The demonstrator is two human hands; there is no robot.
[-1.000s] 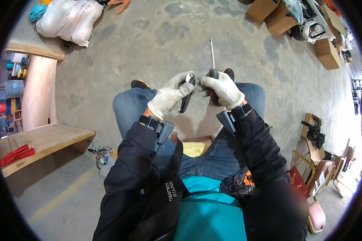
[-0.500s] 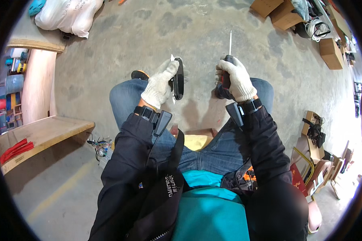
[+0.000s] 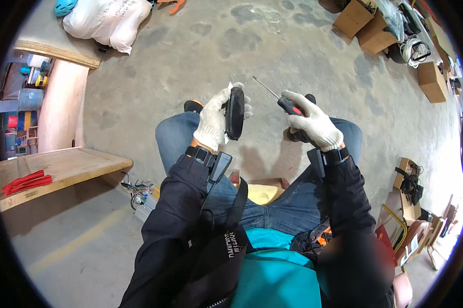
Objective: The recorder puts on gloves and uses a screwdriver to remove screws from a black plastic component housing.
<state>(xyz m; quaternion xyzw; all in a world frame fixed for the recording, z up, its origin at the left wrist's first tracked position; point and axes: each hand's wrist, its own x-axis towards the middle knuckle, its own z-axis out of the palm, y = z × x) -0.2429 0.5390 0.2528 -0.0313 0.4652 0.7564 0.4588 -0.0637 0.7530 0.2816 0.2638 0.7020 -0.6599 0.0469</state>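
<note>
So your screwdriver (image 3: 285, 104) now tips left instead of straight ahead, right fingers (image 3: 295, 97) clamped on it. Your left fingers (image 3: 248, 108) grip a round-ended, oblong black thing (image 3: 235, 115).

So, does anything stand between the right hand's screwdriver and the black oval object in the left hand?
Only the gloved fingertips of the left hand, showing past the right edge of the black oval object. Otherwise nothing visible blocks the screwdriver; concrete floor shows through the gap.

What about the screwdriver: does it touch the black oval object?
No, a clear gap shows between the screwdriver and the black oval object.
</note>
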